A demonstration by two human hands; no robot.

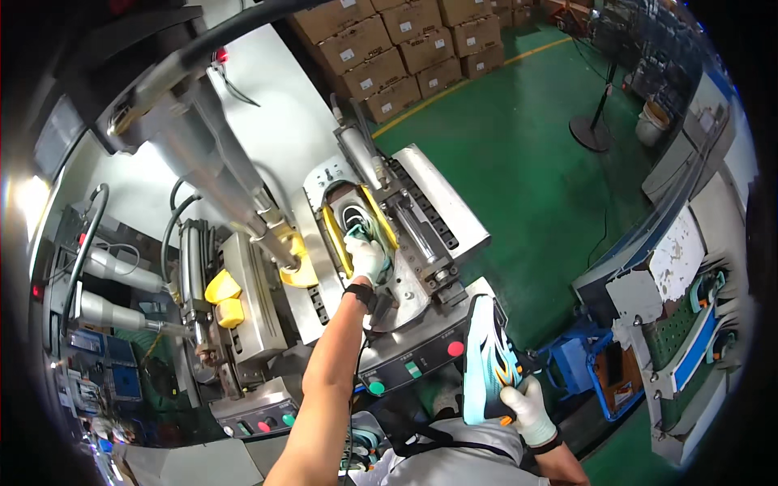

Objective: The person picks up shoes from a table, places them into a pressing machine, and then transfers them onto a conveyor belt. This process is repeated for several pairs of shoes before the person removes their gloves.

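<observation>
Between the press's (409, 293) yellow pads (337, 241), we rest our gloved left hand (367, 259) on one shoe (356, 217); we cannot tell whether it grips. Farther right, beside the red button (455, 348), we grasp another shoe (485, 360) in our gloved right hand (530, 411).

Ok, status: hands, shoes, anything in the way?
Left hand on the shoe in the machine. Right hand gripping a light blue shoe. Yellow pads flank the first shoe; left forearm crosses the machine's front edge.
</observation>
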